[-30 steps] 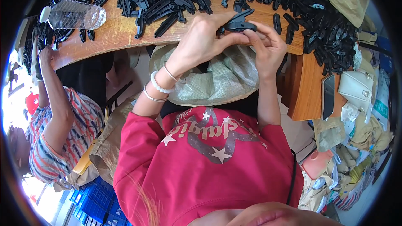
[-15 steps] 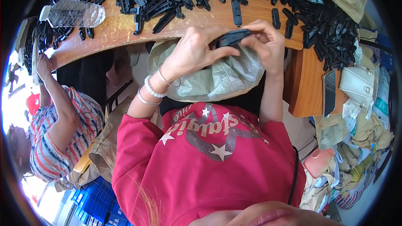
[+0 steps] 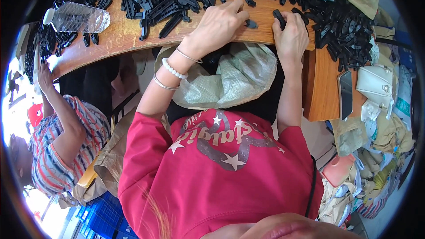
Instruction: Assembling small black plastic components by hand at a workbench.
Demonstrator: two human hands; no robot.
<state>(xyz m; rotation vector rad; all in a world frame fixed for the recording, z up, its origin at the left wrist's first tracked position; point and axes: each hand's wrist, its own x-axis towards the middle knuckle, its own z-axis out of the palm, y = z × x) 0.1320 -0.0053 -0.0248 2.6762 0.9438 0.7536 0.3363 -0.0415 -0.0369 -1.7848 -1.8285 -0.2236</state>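
Observation:
My left hand (image 3: 219, 23) is over the table's near edge, its fingers curled down round a black plastic part (image 3: 251, 24). Only the greyish end of that part shows beyond the fingers. To its right, my right hand (image 3: 293, 36) pinches a small oblong black plastic piece (image 3: 279, 18) between thumb and fingers, just at the tabletop. Below the hands, a pale woven sack (image 3: 248, 73) hangs open at my lap, with something dark in its mouth. Long black plastic parts (image 3: 175, 11) lie heaped beyond my left hand, and smaller black pieces (image 3: 338, 37) are piled right of my right hand.
A clear plastic bottle (image 3: 79, 17) lies on the wooden table (image 3: 119, 31) at left. A phone (image 3: 345, 95) and a white bag (image 3: 376, 84) are at right. On the left, a person in a striped top (image 3: 73, 137) works at the table. Blue crates (image 3: 104, 214) stand lower left.
My hands have parted from the black part they held together over the sack; it no longer shows. Both have moved to the tabletop, each onto a separate black piece.

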